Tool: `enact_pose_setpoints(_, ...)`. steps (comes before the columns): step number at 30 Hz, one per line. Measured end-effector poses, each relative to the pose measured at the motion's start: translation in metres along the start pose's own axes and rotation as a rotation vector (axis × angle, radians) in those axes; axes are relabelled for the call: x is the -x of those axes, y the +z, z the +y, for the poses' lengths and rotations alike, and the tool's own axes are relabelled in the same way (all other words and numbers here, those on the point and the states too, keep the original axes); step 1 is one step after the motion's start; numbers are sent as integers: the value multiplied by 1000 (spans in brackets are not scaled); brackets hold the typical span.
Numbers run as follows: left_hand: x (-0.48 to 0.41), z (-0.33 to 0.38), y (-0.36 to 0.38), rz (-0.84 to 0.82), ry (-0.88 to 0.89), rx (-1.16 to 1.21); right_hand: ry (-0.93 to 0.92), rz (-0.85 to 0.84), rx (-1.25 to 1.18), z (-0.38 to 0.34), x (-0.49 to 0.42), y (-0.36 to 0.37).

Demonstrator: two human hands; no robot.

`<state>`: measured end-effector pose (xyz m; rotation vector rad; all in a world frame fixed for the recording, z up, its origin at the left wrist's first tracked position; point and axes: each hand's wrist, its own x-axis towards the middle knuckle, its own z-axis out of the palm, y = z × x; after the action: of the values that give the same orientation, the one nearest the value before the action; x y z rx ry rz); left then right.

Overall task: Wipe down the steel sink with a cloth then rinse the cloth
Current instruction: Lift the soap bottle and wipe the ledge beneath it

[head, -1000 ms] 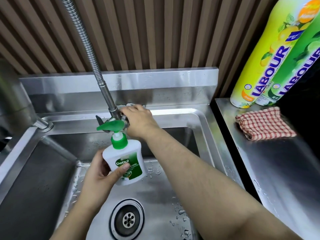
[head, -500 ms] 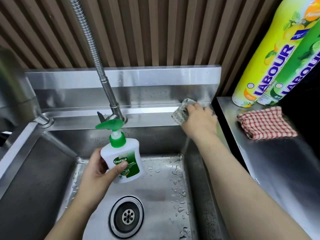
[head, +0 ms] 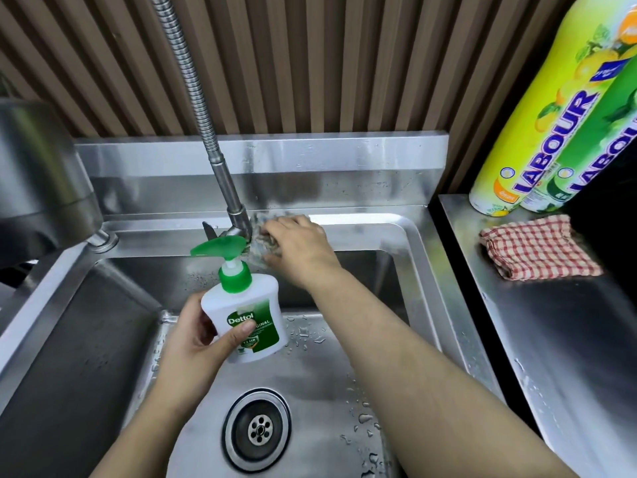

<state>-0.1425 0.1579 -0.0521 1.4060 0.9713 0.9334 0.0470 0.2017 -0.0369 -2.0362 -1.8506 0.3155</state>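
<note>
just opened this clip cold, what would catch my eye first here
Probably the white and green Dettol pump bottle, held by the left hand above the steel sink. Behind it, the right hand presses a cloth beside the faucet base. Two bright LABOUR bottles stand at far right.

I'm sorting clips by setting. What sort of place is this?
Probably a kitchen wash area: a steel sink with a flexible-hose tap, dish-liquid bottles on the steel counter, and a checked cloth.
</note>
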Motion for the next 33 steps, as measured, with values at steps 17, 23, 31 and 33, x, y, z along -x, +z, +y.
enact_pose_setpoints(17,3,0,-10,35,9,18,95,78,-193,-6,-31,7)
enact_pose_setpoints(23,0,-3,-5,22,7,5,-39,82,294,2,-14,1)
enact_pose_setpoints(31,-12,3,26,-81,19,37,306,110,426,70,36,-40)
enact_pose_setpoints(33,-15,8,34,-107,27,39,425,90,453,84,45,-52)
